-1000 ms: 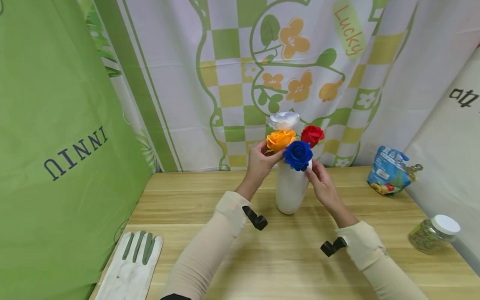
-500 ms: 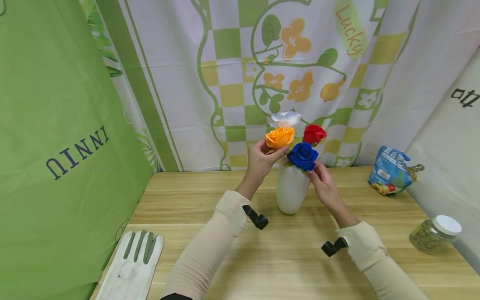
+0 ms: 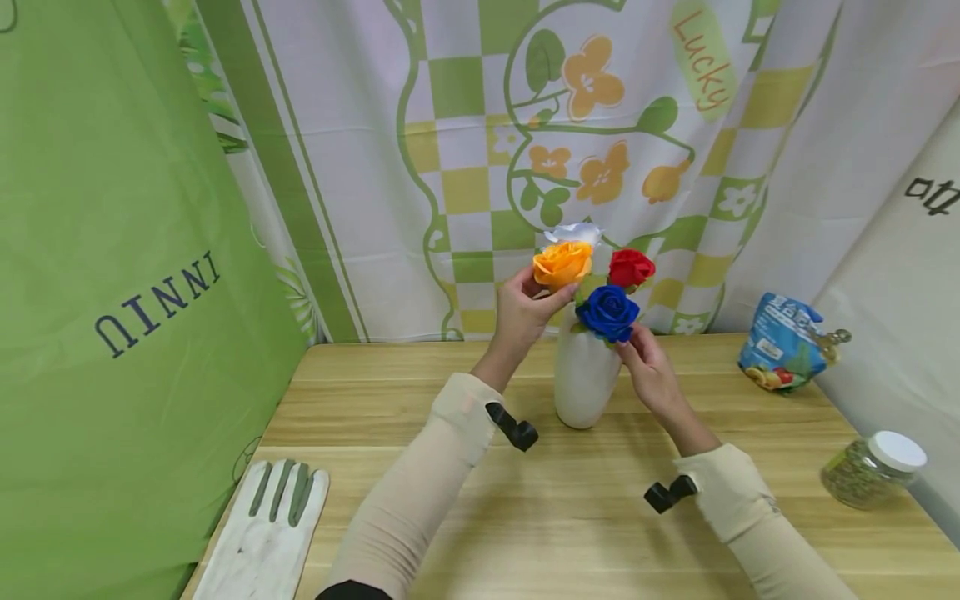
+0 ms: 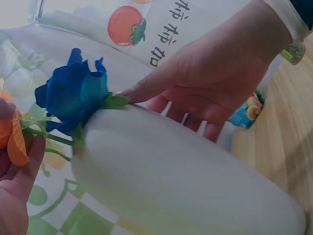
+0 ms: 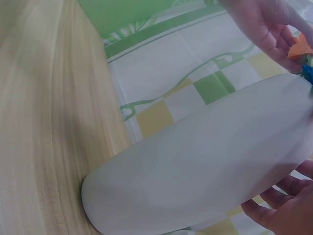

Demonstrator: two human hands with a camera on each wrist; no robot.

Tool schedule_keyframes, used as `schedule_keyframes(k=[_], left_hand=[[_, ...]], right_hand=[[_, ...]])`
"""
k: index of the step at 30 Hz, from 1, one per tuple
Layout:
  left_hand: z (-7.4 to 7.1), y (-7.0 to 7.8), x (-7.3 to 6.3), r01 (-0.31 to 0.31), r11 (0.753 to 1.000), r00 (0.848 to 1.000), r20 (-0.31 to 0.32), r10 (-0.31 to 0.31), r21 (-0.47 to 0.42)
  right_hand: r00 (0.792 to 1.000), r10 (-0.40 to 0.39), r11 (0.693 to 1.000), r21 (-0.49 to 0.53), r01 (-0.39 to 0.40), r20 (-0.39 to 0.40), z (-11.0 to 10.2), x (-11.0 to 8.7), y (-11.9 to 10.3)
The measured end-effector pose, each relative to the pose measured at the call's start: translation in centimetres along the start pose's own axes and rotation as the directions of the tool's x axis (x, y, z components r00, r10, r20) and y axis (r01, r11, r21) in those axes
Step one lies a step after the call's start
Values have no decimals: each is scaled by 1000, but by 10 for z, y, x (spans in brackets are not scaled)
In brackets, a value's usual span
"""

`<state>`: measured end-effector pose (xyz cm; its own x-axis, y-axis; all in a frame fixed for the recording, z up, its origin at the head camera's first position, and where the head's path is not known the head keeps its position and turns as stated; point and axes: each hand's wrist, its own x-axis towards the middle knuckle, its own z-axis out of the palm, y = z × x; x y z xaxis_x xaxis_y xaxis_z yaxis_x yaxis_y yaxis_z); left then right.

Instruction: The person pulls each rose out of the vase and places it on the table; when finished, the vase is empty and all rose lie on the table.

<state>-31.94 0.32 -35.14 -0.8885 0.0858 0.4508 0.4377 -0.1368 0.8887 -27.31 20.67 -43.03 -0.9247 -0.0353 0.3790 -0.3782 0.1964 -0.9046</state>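
A white vase (image 3: 585,387) stands upright on the table with artificial roses in its mouth. My left hand (image 3: 521,317) holds an orange rose (image 3: 562,265) just under its bloom, fingers behind the petals and thumb in front. At the front of the mouth a blue rose (image 3: 609,312) leans low over the rim. My right hand (image 3: 651,367) grips the vase's upper right side; in the left wrist view its thumb lies by the blue rose's green leaf (image 4: 116,101), with the fingers along the vase wall. Behind are a red rose (image 3: 632,268) and a partly hidden white rose (image 3: 576,233).
On the wooden table (image 3: 420,383), a white glove (image 3: 262,533) with grey-green finger stripes lies at the front left. A blue snack pouch (image 3: 780,342) and a white-lidded jar (image 3: 873,468) stand at the right. A patterned curtain (image 3: 360,167) hangs behind.
My left hand has raised the orange rose a little, so it covers more of the white one. The blue rose has shifted slightly right, apart from the orange one. The vase has stayed put.
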Motion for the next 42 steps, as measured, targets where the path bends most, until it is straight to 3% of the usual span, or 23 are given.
schedule_keyframes(k=[16,21,36,42], left_hand=[[-6,35,12,-71,997,997,10,71,40],[-5,41,15,-78,996,997,25,77,35],[0,55,26,-96,995,995,25,95,30],[-1,61,28,-100,995,995,0,100,13]], right_hand=[[1000,-24,999,47,25,-14,3,1,3],[999,-36,996,78,37,-5,2,0,5],[1000,-27,999,40,27,-3,1,0,4],[1000,-28,998,51,28,-6,2,1,5]])
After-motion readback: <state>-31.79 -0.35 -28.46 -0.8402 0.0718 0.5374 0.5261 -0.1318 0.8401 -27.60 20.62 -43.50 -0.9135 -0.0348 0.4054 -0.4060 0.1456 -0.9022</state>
